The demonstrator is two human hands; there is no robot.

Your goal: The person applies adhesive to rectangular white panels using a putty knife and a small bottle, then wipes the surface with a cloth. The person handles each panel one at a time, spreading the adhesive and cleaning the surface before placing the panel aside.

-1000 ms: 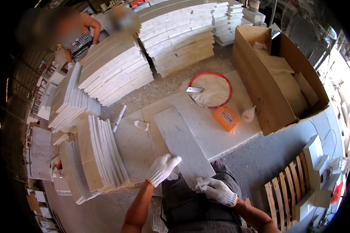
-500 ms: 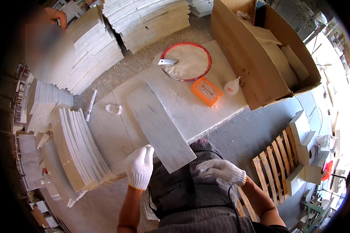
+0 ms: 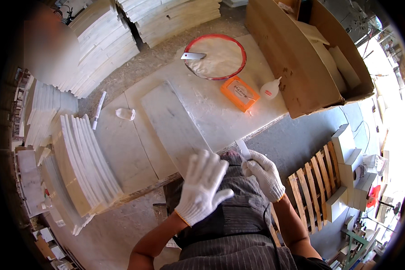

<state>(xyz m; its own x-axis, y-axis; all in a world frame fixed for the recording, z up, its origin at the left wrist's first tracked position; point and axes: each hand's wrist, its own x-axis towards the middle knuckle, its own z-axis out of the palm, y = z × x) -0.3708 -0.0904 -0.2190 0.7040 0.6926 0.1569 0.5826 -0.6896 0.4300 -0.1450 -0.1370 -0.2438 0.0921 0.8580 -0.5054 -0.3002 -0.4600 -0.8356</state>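
Note:
My left hand (image 3: 203, 188), in a white knit glove, is open with its fingers spread over the near end of a grey-white marble slab (image 3: 174, 123). Whether the palm rests on the stone cannot be made out. To the right, my gloved right hand (image 3: 264, 175) is closed on a small flat scraper (image 3: 242, 148), whose pale blade points up past the table edge. The slab lies slanting on the worktable (image 3: 141, 146) and reaches its near edge. Beyond it stands a red-rimmed bowl (image 3: 243, 67) of whitish paste, with another scraper (image 3: 193, 56) stuck in the paste.
An orange box (image 3: 240, 93) and a white squeeze bottle (image 3: 270, 88) stand right of the slab. A marker (image 3: 99, 110) and small white wad (image 3: 125, 114) lie left. Stone strips (image 3: 85, 162), a large carton (image 3: 292, 58) and a wooden pallet (image 3: 317, 186) surround the table. A person (image 3: 51, 49) is at upper left.
My left hand has moved right and spread over the slab's near end. My right hand has come up from my lap, and the scraper now shows in it.

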